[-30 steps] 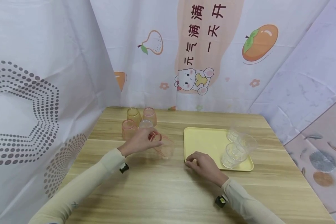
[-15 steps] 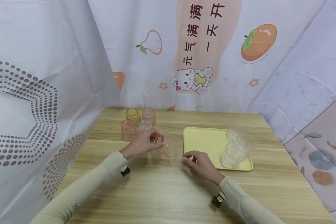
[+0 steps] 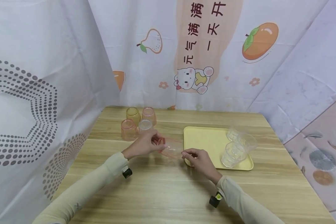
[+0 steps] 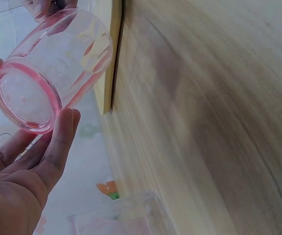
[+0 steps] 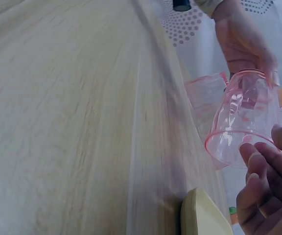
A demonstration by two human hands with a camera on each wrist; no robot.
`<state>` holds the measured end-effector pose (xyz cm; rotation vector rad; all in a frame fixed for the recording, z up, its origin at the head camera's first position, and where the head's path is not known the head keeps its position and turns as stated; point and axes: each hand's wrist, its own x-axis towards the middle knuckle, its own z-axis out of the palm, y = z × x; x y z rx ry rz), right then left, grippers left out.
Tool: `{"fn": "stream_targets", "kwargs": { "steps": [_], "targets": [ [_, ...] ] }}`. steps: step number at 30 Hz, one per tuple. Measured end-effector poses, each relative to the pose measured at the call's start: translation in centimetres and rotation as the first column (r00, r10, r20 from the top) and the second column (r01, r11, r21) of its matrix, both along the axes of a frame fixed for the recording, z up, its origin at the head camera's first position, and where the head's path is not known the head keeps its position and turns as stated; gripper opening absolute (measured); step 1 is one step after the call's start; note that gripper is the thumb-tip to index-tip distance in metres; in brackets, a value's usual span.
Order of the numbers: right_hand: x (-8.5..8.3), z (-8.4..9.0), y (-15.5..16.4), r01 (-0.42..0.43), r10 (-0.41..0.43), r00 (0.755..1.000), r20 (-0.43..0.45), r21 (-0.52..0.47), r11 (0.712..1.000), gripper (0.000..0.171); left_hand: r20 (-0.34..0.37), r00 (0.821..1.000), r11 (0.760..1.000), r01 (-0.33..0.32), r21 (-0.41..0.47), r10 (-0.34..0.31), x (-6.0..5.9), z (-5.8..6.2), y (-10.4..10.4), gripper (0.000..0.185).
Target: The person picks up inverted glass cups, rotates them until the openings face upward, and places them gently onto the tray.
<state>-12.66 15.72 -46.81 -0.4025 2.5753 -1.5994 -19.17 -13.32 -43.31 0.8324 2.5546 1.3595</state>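
Note:
A clear pink-tinted cup [image 3: 171, 150] lies on its side in the air between my hands, mouth to the right. My left hand [image 3: 142, 145] grips it by the base. In the left wrist view, thumb and fingers hold the pink base ring of the cup [image 4: 53, 63] from both sides. At the mouth end, my right hand [image 3: 201, 161] has its curled fingers and thumb around the rim. The right wrist view shows those fingertips [image 5: 251, 152] at the rim of the cup [image 5: 239, 110]; their exact contact is partly blurred by the transparent wall.
Upside-down cups stand at the back left: amber [image 3: 133, 115], pink [image 3: 149, 116], reddish [image 3: 128, 130] and clear [image 3: 145, 125]. A yellow tray [image 3: 204, 137] right of centre bears several clear cups [image 3: 231, 157] at its right end. Curtains hang behind the wooden table [image 3: 162, 193].
The cup has turned further onto its side and shifted right in my left hand. My right hand has moved slightly left and up to the cup's rim.

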Motion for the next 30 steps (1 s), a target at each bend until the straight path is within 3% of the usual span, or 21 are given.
{"fn": "stream_targets", "kwargs": {
  "steps": [6, 11, 20, 24, 30],
  "targets": [
    [0.0, 0.5, -0.2, 0.038, -0.030, 0.995, 0.091, -0.090, 0.995, 0.025, 0.017, 0.999, 0.998, 0.047, 0.035, -0.048, 0.0, -0.4, 0.0, 0.040],
    [0.0, 0.7, -0.2, 0.040, -0.021, 0.993, 0.113, -0.163, 0.986, 0.019, 0.030, 0.995, 0.995, 0.088, 0.051, -0.090, 0.1, -0.4, 0.0, 0.039],
    [-0.3, 0.6, 0.0, 0.068, -0.027, 0.986, 0.167, -0.244, 0.967, 0.035, 0.062, 0.993, 0.994, 0.106, -0.011, -0.105, 0.3, -0.7, 0.2, 0.033],
    [-0.5, 1.1, 0.2, 0.042, -0.024, 0.996, 0.086, -0.214, 0.976, 0.026, 0.058, 0.993, 0.994, 0.103, -0.037, -0.101, 0.5, -0.7, 0.4, 0.039],
    [-1.0, 2.4, 0.9, 0.008, -0.018, 0.991, -0.131, -0.074, 0.997, 0.016, 0.043, 0.993, 0.993, 0.108, -0.050, -0.106, 0.3, -0.8, 0.9, 0.054]
  ]
}}
